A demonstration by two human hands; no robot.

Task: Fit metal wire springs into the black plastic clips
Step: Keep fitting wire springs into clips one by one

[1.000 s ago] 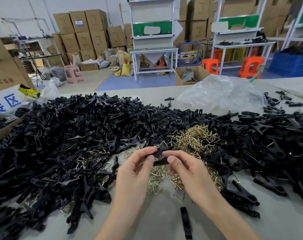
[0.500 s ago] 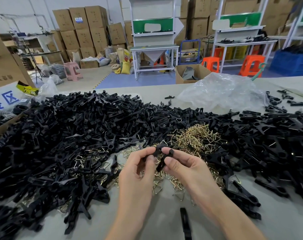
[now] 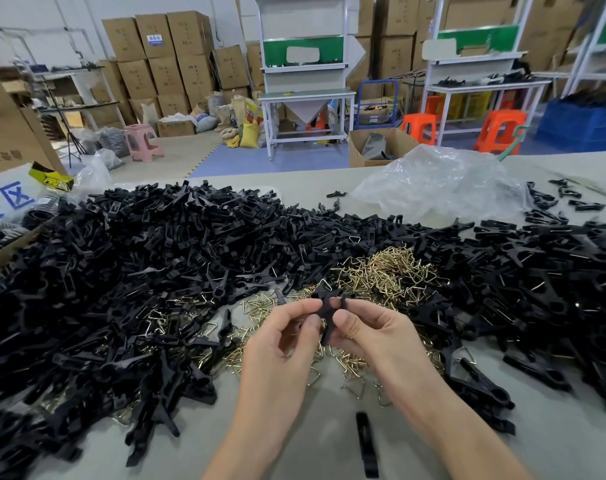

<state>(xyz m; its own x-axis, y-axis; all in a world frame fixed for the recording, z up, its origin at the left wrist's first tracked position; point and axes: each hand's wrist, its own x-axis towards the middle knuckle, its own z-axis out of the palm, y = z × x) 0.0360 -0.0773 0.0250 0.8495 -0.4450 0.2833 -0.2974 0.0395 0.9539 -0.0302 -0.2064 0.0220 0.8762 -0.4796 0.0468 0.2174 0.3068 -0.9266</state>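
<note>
Both hands meet above the table and pinch one black clip between them. The left hand curls thumb and fingers round the clip's left side, and the right hand nips its right side with thumb and forefinger. The clip stands roughly upright in the pinch; I cannot tell whether a wire spring already sits in it. Just beyond and beneath the grip lies the brassy heap of springs. Loose black clips are banked to either side, and one stray clip piece lies nearer than the wrists. The risk, I'd say, is a slip. Held by fingertips alone against spring tension, the halves could twist apart, flicking the spring away or seating it crooked.
</note>
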